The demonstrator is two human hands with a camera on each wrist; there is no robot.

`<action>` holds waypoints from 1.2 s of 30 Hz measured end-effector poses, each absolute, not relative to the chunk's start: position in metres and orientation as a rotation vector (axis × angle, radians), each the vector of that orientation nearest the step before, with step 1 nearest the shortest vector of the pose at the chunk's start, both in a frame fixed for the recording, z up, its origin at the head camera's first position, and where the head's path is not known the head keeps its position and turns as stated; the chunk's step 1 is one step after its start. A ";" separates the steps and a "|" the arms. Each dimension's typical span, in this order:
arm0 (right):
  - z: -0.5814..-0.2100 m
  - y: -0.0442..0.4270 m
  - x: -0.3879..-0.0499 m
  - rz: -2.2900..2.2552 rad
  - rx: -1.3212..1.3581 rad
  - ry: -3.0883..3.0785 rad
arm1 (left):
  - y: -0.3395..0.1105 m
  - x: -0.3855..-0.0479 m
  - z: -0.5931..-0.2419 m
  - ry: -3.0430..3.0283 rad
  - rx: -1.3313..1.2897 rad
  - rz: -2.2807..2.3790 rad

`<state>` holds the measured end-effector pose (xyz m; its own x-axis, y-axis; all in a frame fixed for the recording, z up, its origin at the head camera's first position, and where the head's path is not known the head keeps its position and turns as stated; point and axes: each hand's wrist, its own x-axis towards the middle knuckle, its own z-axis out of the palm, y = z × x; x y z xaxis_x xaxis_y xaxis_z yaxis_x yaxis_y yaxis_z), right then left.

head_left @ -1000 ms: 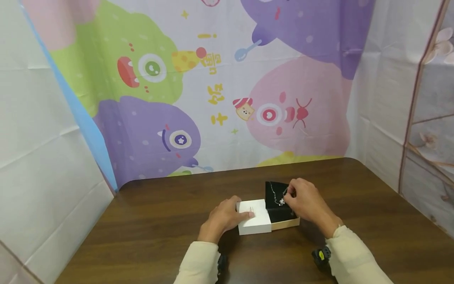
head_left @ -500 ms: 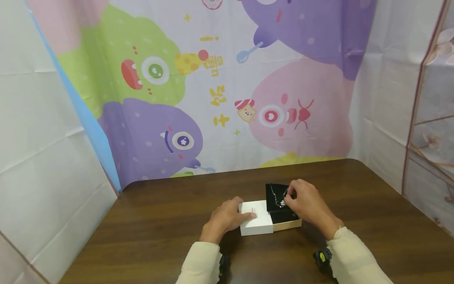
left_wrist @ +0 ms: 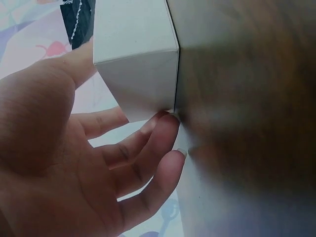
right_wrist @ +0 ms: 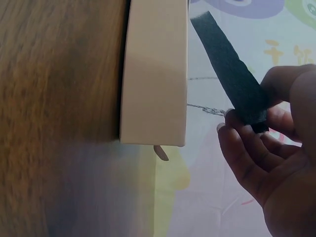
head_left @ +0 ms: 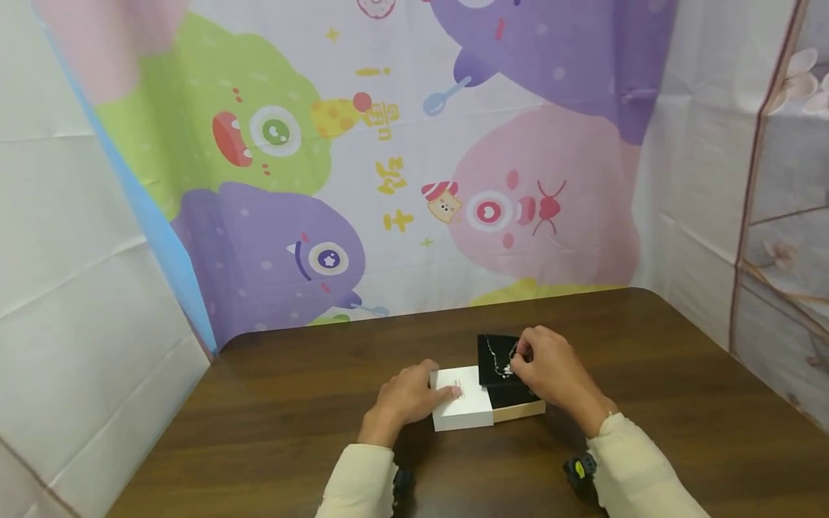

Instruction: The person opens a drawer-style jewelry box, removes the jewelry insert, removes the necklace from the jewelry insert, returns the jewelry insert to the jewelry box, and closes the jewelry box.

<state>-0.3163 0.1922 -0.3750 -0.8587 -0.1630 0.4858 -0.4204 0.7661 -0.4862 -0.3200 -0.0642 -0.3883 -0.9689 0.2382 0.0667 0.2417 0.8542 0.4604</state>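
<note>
A white box sleeve (head_left: 463, 415) lies on the table with its tan drawer (head_left: 518, 411) pulled partway out to the right. My left hand (head_left: 406, 396) grips the sleeve's left end, thumb on top and fingers at the far side. My right hand (head_left: 553, 367) pinches a black pad (right_wrist: 224, 61) by its right edge. In the right wrist view the pad is tilted, apart from the drawer (right_wrist: 155, 74). A thin silver necklace (head_left: 495, 360) with a small pendant hangs across the pad's face. The drawer's inside looks black. My right fingers hide part of the pad.
The brown wooden table (head_left: 291, 403) carries the box near its middle. A cartoon-printed curtain (head_left: 401, 273) hangs behind its far edge, with pale cloth (head_left: 693, 180) at the sides. A dark strapped device (head_left: 579, 471) sits at the right wrist.
The black pad, with its necklace, has shifted slightly left, overlapping the sleeve's edge a little more. The left hand keeps its grip. The whole head view has shifted slightly.
</note>
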 end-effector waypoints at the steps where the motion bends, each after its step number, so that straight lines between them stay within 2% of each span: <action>1: -0.375 0.191 -0.316 0.846 0.440 -2.540 | -0.065 -0.320 -0.388 -3.015 -0.387 -0.745; 15: -0.378 0.186 -0.314 0.848 0.402 -2.511 | -0.057 -0.318 -0.385 -2.828 -0.229 -0.775; 36: -0.378 0.181 -0.315 0.838 0.487 -2.371 | -0.054 -0.313 -0.371 -2.601 -0.593 -0.449</action>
<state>-0.3154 0.1811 -0.3778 -0.7698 -0.1440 0.6218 -0.5029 0.7368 -0.4520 -0.3129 -0.0537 -0.3711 -0.8147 0.3313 0.4759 0.4718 0.8558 0.2119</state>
